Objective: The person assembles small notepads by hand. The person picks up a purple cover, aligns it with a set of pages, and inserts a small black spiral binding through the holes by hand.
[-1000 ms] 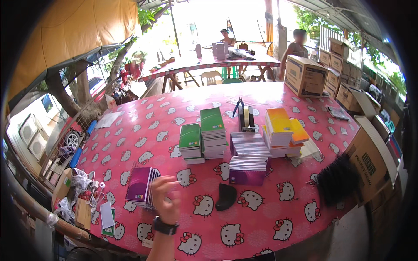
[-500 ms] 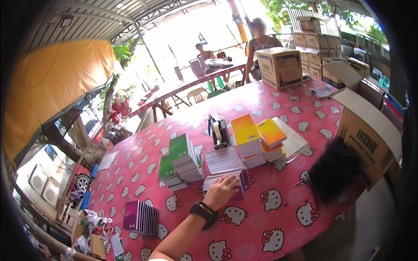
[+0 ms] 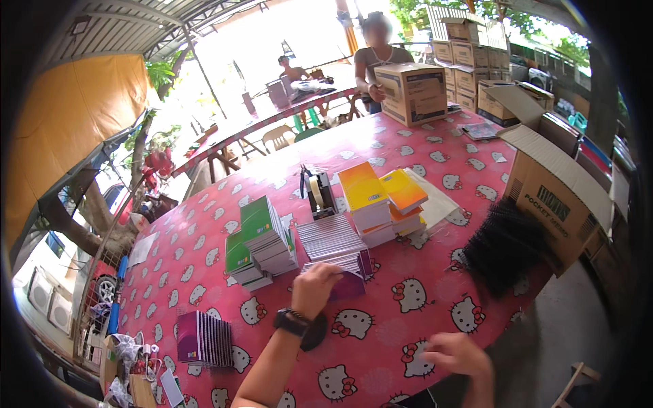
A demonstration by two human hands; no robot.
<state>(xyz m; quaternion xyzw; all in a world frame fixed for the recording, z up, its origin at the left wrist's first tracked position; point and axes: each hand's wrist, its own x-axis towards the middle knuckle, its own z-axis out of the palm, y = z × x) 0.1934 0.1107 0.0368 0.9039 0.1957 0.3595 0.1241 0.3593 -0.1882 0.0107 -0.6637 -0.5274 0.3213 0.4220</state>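
Observation:
My left hand, with a black watch on the wrist, closes its fingers on the top edge of a purple notebook at the front of a grey-and-purple notebook stack in the middle of the pink patterned table. Lower right, my right hand hovers blurred above the table with fingers spread, holding nothing. Left of the stack stand green notebook piles. Behind it are yellow and orange notebook piles.
A tape dispenser stands behind the stacks. A black bristly pile lies beside an open cardboard box on the right. More purple notebooks lie lower left. Another box and a standing person are at the far edge.
The view has swung left and down. My left hand left the lower-left purple notebooks, reached the centre stack and now grips its front notebook. My right hand has come into view.

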